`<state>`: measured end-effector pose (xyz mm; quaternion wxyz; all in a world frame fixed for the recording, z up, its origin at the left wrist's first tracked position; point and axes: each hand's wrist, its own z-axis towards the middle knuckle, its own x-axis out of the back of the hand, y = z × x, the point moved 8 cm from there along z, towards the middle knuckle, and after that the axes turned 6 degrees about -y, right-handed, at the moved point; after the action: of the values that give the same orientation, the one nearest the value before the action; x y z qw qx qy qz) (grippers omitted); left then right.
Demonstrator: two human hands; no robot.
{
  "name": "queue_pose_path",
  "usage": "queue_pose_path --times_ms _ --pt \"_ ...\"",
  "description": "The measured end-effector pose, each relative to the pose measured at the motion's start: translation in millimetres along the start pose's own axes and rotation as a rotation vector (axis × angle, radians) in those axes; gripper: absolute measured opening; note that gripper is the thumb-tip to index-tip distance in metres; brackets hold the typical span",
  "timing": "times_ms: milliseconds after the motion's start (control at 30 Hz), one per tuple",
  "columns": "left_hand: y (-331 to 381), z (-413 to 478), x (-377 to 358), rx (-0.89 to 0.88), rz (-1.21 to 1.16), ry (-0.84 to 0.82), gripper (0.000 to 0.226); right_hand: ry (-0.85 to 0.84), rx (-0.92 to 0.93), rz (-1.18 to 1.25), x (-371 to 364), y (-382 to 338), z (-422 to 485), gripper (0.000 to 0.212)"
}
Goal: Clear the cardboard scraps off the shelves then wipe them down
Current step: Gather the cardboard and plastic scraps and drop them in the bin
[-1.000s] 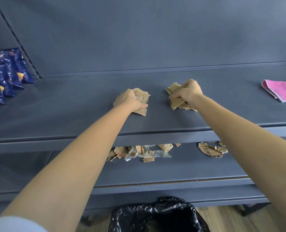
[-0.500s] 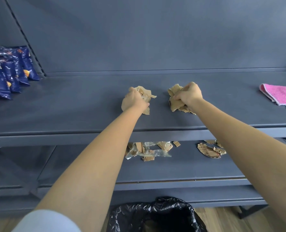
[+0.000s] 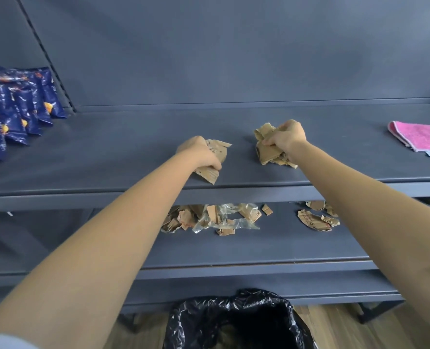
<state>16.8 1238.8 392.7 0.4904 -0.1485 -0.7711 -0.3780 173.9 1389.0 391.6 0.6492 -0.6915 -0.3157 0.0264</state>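
Both hands are up on the upper shelf (image 3: 108, 152), each with a fistful of cardboard. The left hand (image 3: 198, 153) has its fingers curled down over one wad of scraps (image 3: 210, 175) right by the front edge. Most of it is buried under the palm, with only torn corners poking out, and I honestly can't tell if it's lifted or resting on the shelf. The right hand (image 3: 285, 138) is wrapped tight round a second wad (image 3: 265, 147) a bit further back, and the lowest bits look to be touching the shelf.

On the lower shelf (image 3: 234, 248) there's a loose pile of scraps (image 3: 183, 219) tangled up with some clear plastic film (image 3: 224, 219). Its back part is hidden by the upper shelf's front lip and its left end by the left forearm. A smaller pile (image 3: 314, 220) sits well to the right, partly behind the right forearm.

A pink cloth (image 3: 420, 138) lies flat at the far right of the upper shelf, cut off by the edge of view. Same deal for the blue snack packets (image 3: 14, 107) at the far left. Down on the floor there's a bin with a black bag (image 3: 196, 311), bottom cut off and too dark inside to see anything.
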Motion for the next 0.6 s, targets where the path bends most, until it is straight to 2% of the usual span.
queue_pose_path --times_ms 133,333,600 --pt "-1 -9 -6 0.041 -0.043 0.039 0.057 -0.015 0.0 -0.006 -5 1 -5 0.042" --pt "4 -18 -3 0.064 -0.059 0.134 0.061 -0.008 0.01 -0.018 -8 0 -14 0.048" --pt "-1 -11 -6 0.107 -0.339 0.058 0.069 -0.052 0.02 -0.005 -27 -2 -28 0.056"
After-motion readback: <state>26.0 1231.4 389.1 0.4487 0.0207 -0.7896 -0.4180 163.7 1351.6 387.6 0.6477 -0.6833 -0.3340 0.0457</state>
